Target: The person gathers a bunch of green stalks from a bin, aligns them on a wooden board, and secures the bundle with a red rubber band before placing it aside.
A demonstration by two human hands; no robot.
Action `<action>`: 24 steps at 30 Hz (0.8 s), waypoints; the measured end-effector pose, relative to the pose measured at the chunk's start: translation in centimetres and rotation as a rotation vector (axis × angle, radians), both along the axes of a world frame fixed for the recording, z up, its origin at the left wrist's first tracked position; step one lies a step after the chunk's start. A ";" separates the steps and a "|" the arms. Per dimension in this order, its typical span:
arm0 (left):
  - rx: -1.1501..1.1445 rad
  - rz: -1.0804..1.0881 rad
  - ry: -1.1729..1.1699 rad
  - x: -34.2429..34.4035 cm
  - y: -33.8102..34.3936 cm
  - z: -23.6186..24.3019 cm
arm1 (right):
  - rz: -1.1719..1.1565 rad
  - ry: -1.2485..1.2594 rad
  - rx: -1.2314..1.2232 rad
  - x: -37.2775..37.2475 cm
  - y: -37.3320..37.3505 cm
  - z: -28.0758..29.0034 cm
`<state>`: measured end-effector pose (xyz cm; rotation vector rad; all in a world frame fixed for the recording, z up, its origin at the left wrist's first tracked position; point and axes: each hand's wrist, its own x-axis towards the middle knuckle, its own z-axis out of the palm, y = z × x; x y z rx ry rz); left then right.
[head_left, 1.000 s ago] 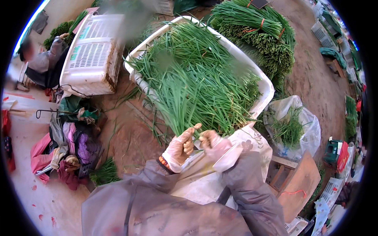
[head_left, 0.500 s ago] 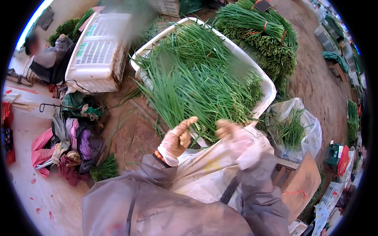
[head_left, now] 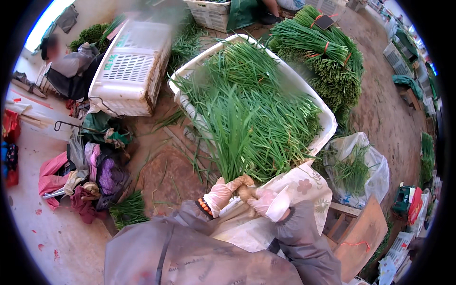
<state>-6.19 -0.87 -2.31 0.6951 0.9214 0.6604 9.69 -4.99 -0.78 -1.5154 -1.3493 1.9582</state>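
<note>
A bunch of long green chives [head_left: 233, 147] stands upright over the near edge of a white plastic crate [head_left: 327, 128] heaped with loose chives [head_left: 275, 123]. My gloved left hand [head_left: 219, 194] is closed around the bunch's lower end. Close beside it, my gloved right hand [head_left: 263, 202] has its fingers curled together at the stem ends, which are mostly hidden. Both gloves look brown-stained at the fingers. Under my hands lies a pale flowered cloth [head_left: 304, 185] that reaches up to the crate's rim.
Tied bundles of chives [head_left: 332, 61] are stacked beyond the crate. An overturned white crate [head_left: 126, 66] stands left, near a seated person [head_left: 71, 61]. At right are a clear plastic bag [head_left: 375, 156] with chives and a wooden stool [head_left: 361, 237]. Cloths [head_left: 99, 175] lie left.
My hands have come closer together and down toward me, and a bunch of chives is now held upright in my left hand. The view has shifted slightly.
</note>
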 end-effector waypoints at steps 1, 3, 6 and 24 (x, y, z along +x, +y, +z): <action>-0.021 -0.065 0.001 -0.6 0.2 0.4 | 0.115 -0.253 0.074 0.2 0.7 1.3; -0.080 -0.068 -0.007 -0.6 0.6 1.7 | -0.119 -0.085 0.060 1.0 1.2 4.8; -0.114 -0.077 -0.041 -0.8 0.4 3.1 | -0.606 0.284 0.217 1.3 2.8 7.0; 0.000 -0.076 0.032 -0.3 0.6 3.5 | -0.833 0.526 0.201 2.6 6.2 8.1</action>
